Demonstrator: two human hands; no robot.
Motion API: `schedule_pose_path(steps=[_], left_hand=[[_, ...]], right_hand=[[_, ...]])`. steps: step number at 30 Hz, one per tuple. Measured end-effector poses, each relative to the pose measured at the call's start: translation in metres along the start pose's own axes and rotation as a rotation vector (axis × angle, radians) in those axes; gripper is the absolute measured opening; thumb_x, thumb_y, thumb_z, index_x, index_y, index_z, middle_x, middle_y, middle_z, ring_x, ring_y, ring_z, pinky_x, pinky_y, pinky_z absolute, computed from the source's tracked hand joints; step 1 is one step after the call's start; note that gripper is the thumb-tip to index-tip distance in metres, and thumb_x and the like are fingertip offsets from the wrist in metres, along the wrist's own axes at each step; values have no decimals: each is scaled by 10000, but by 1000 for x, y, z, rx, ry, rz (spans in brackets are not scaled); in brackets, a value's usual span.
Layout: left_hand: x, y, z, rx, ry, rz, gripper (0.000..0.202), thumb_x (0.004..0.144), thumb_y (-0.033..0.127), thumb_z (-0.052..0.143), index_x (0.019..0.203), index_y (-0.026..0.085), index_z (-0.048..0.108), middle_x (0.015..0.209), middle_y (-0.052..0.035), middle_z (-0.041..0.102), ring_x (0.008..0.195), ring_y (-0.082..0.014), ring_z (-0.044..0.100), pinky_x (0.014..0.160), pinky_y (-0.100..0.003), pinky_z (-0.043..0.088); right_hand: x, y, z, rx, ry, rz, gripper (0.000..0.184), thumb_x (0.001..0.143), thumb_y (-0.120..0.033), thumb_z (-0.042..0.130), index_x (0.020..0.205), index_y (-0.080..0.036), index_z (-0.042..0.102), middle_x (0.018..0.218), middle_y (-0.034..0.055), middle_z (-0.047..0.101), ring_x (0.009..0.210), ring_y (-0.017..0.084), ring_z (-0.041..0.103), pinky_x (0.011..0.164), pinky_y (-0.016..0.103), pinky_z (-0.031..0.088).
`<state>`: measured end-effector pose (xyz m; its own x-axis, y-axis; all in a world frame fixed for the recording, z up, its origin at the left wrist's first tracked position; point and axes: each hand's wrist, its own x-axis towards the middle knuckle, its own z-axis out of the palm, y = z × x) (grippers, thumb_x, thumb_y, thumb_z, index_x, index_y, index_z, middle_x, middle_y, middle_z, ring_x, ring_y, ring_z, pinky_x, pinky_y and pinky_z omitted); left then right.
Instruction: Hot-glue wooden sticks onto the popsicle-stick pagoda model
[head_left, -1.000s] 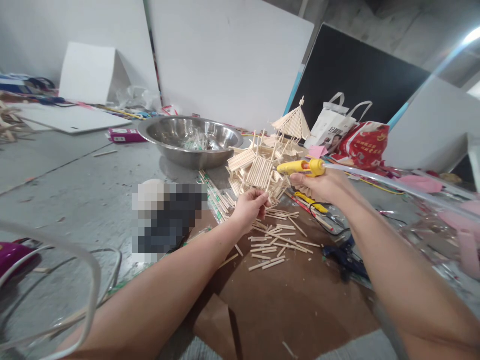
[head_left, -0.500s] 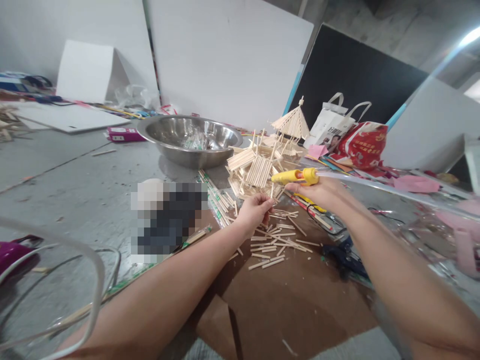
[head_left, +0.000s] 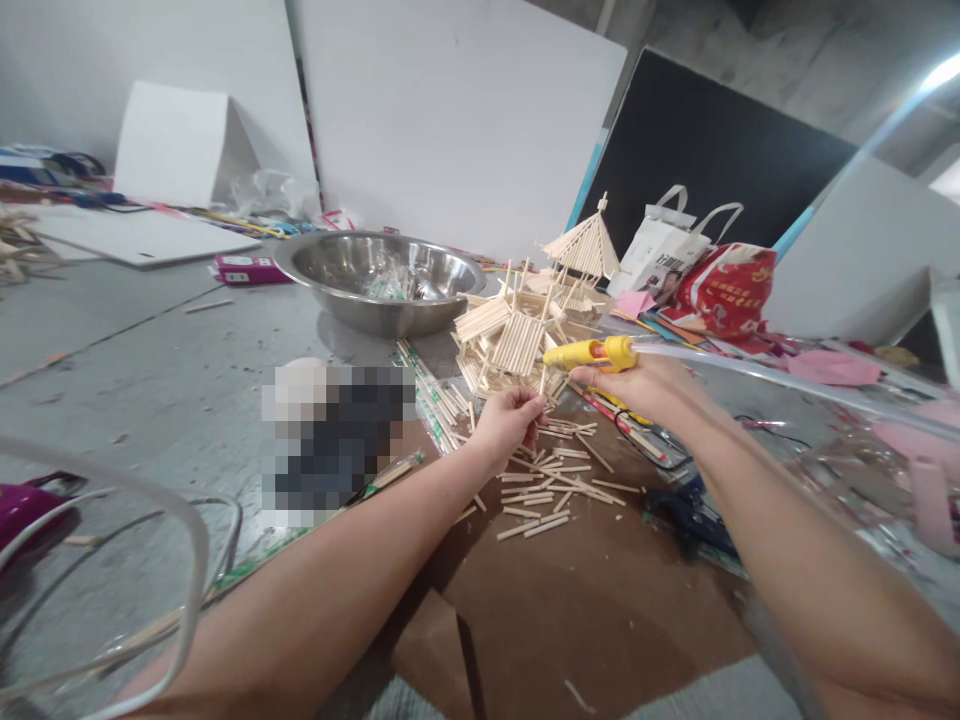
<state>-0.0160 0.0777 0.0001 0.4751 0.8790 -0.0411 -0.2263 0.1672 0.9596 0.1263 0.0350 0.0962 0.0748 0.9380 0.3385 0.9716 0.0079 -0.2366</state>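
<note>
A brown sheet (head_left: 600,620) lies nearest. Beyond it, a steel basin (head_left: 390,318) sits left of the wooden-stick pavilion model (head_left: 517,343). The right hand (head_left: 637,385) grips a yellow glue gun (head_left: 574,354) at the model's right; contact is hard to judge. The left hand (head_left: 506,430) pinches a thin stick (head_left: 543,383) on the model's near side, cut sticks (head_left: 547,524) scattered nearer.

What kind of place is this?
Probably a makeshift craft workspace on a grey floor, judging by the yellow glue gun, the wooden-stick model and loose cut sticks on a brown sheet.
</note>
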Motion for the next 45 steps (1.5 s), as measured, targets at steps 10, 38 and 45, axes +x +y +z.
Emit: schedule_pose_path(steps=[10,38,45], left_hand=[[5,3,-5,-12,40,41,180,695,277,561,626,142,464,491,34,518,308,-27,391,308,-154,330],[13,13,-8,-85,85,-18,188,672,270,592,633,138,465,511,20,531,338,-36,406,320,-169,347],[13,13,-8,-67,95,-18,205,663,296,596,645,134,471,517,15,539,328,-31,395,318,-164,334]], right_hand=[[-4,4,-5,67,48,54,370,632,-576,488,775,-276,652,685,29,650,634,227,584,513,331,426],[-2,13,20,-35,152,137,570,649,-683,328,879,-260,634,788,74,647,772,278,579,572,364,423],[-1,11,27,43,212,97,491,665,-630,389,789,-225,637,743,41,660,744,226,594,589,299,425]])
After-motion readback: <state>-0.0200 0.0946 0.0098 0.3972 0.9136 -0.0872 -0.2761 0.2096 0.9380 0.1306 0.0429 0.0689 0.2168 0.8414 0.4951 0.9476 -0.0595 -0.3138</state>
